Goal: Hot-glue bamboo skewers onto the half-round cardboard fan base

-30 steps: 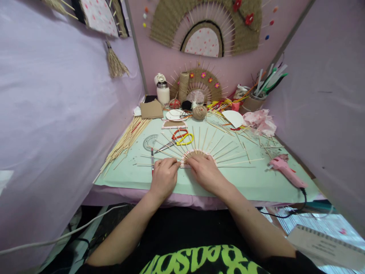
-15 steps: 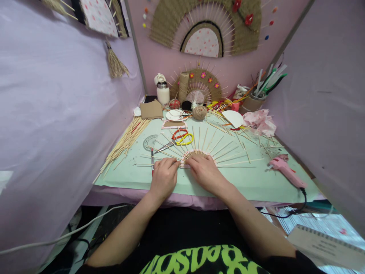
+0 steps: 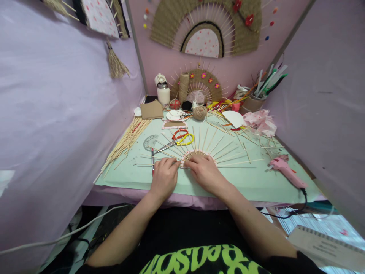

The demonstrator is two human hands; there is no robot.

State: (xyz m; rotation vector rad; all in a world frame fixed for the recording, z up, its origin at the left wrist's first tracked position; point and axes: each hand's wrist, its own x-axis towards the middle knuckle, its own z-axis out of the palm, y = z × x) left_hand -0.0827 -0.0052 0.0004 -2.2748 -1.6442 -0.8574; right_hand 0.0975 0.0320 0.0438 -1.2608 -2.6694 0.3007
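Observation:
A fan of thin wooden sticks [image 3: 205, 140] spreads from a small cardboard half-disc [image 3: 196, 153] with a pink-and-white rim, flat on the table. My left hand [image 3: 164, 176] is closed at the half-disc's left corner, its thumb and index finger pinching the lowest stick [image 3: 144, 164] on that side. Bent over the half-disc, my right hand [image 3: 205, 173] holds it down with its fingers, close to my left fingertips. The undersides of both hands and part of the half-disc are hidden.
Scissors [image 3: 184, 137], a protractor [image 3: 150, 142] and a pen [image 3: 153, 161] lie beyond my left hand. Loose sticks [image 3: 125, 142] are heaped at left. A pink glue gun [image 3: 288, 172] rests at right. Twine [image 3: 199, 112], a bottle [image 3: 163, 94] and a tool pot [image 3: 252, 103] stand behind.
My right fingers have shifted very slightly on the half-disc. Otherwise both hands and the sticks keep their places.

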